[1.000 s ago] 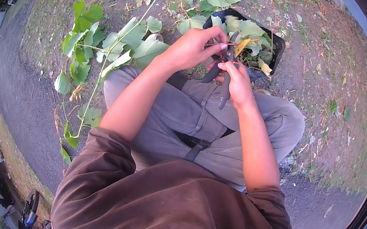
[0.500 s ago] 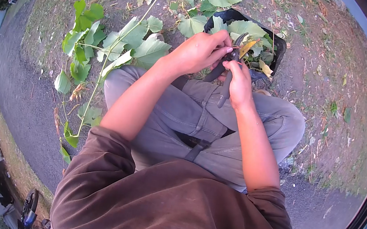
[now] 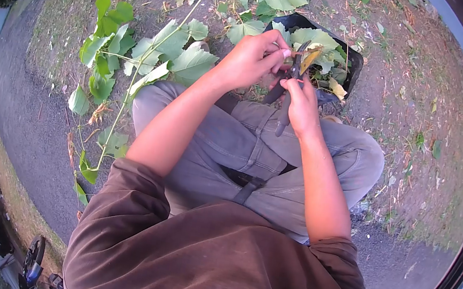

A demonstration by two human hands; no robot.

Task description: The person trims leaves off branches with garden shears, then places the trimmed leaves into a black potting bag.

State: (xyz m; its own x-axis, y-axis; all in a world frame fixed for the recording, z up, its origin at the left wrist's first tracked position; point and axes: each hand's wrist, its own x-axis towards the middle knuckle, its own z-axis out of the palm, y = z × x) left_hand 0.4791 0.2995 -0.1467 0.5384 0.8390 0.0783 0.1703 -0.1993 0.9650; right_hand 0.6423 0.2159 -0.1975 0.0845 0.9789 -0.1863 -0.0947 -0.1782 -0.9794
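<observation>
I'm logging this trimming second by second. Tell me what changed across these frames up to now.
The left hand slid slightly up and right along the yellow-leaved twig, its fingertips now close beside the pruning shears, which edged up toward the black tub. Nothing was newly grasped or released. Unchanged: the right hand grips the shears' handles; the leafy branch lies on the ground.
</observation>
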